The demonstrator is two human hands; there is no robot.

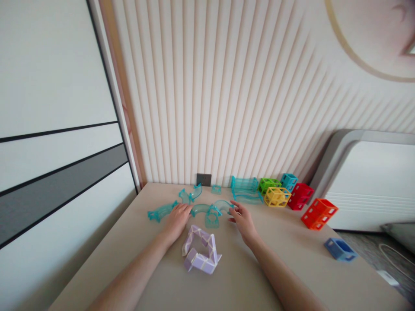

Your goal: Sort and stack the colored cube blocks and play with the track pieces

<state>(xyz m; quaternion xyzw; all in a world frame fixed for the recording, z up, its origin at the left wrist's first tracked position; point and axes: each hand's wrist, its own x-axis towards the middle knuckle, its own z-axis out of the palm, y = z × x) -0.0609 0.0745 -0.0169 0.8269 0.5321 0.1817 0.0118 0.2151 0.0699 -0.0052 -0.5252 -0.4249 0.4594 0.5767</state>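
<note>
My left hand [178,221] rests low over the table, back up, its fingers bent down close together and partly hidden. Its fingertips are at the left end of a clear teal curved track piece [201,209]. My right hand [243,219] has its fingers spread, the tips at the right end of another teal curved track piece [223,205]. Between the two curves sits a teal square piece with a round hole [212,220]. Nearer to me, between my forearms, lies a lilac and white folding snake puzzle [202,261] bent into a loop.
Left of my hands lie a straight teal track [162,211] and joined curves [185,197]. By the wall stand a small teal piece [216,189] and teal rails [245,185]. Rightward are green [269,185], yellow [277,197], red [300,196], orange [319,214] and blue [340,249] frame blocks.
</note>
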